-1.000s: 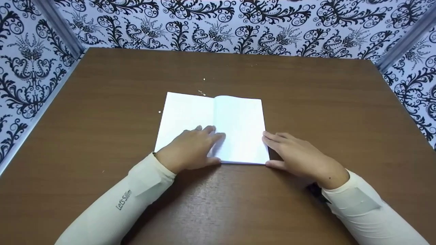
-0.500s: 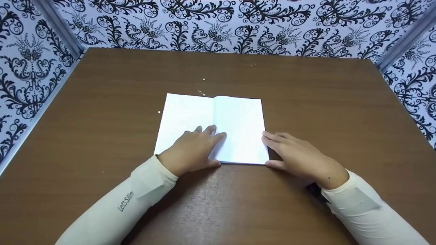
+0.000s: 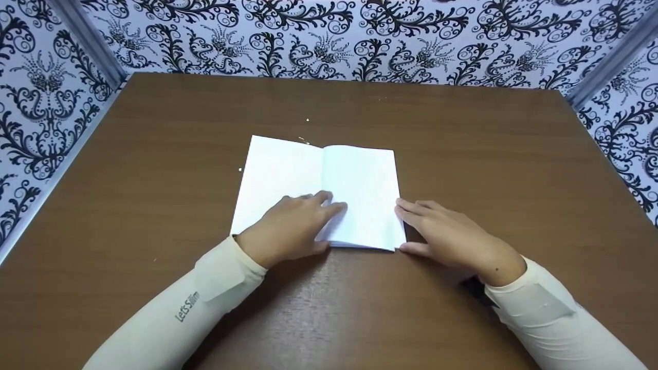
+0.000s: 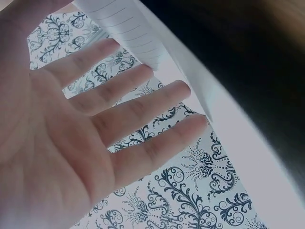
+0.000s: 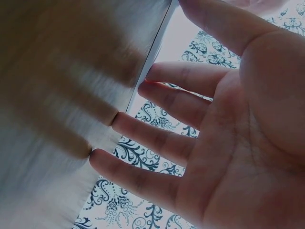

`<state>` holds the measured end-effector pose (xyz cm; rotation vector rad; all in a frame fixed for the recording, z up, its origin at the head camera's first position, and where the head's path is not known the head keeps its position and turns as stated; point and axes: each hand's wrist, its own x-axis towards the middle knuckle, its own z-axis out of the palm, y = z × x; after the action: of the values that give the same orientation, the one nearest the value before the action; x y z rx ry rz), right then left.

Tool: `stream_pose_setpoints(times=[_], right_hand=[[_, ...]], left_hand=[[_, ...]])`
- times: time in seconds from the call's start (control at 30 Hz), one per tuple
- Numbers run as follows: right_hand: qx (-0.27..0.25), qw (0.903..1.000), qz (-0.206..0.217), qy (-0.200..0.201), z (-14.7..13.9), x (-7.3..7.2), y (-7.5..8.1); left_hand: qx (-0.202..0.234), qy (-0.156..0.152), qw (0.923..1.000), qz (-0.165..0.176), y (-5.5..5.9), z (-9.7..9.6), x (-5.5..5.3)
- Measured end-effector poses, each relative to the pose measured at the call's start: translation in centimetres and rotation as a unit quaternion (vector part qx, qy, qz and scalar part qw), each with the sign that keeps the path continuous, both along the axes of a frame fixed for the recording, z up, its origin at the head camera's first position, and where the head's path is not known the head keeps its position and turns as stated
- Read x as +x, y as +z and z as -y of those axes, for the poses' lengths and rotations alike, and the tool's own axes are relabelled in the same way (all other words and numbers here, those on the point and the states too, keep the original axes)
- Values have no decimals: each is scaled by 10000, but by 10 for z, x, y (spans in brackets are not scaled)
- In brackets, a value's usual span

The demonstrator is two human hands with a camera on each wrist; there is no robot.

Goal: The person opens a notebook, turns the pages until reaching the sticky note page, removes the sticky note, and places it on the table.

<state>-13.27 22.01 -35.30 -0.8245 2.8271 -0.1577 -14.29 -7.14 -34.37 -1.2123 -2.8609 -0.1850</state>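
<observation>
An open notebook (image 3: 365, 180) with pale pages lies in the middle of the table. Across its lower left page reaches my left hand (image 3: 288, 223), fingertips on the paper just past the center fold and thumb at the bottom edge. In the left wrist view the fingers of my left hand (image 4: 71, 129) are extended and spread, with a lined page (image 4: 128, 28) curving above them. My right hand (image 3: 452, 234) rests at the notebook's right edge, fingertips and thumb touching it. The right wrist view shows straight fingers (image 5: 143, 181) with their tips on the tabletop. The lower right page corner stands slightly off the sheets beneath.
The brown wooden table (image 3: 462, 128) extends around the notebook on all sides. Small white crumbs (image 3: 307, 119) lie behind and to the left of it. Panels of black-and-white patterned wallpaper (image 3: 329, 46) stand along the back and sides.
My left hand has slid slightly to the right. The left page's top corner has risen a little, and the right page's lower corner has shifted left. My right hand stays in place.
</observation>
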Motion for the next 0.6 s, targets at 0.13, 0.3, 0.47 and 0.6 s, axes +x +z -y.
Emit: stream_pose_setpoints(times=[0.13,0.3,0.47,0.6], right_hand=[[0,10000,8,0,0,0,0],[1,10000,3,4,0,0,0],[13,10000,12,-8,0,0,-2],[25,10000,29,-17,1,0,-1]], left_hand=[[40,-54,10000,2,-1,-1,0],[45,-168,9997,-163,-3,-3,-1],[98,-261,9992,-292,-3,-4,-2],[119,-353,9985,-397,-2,-5,-3]])
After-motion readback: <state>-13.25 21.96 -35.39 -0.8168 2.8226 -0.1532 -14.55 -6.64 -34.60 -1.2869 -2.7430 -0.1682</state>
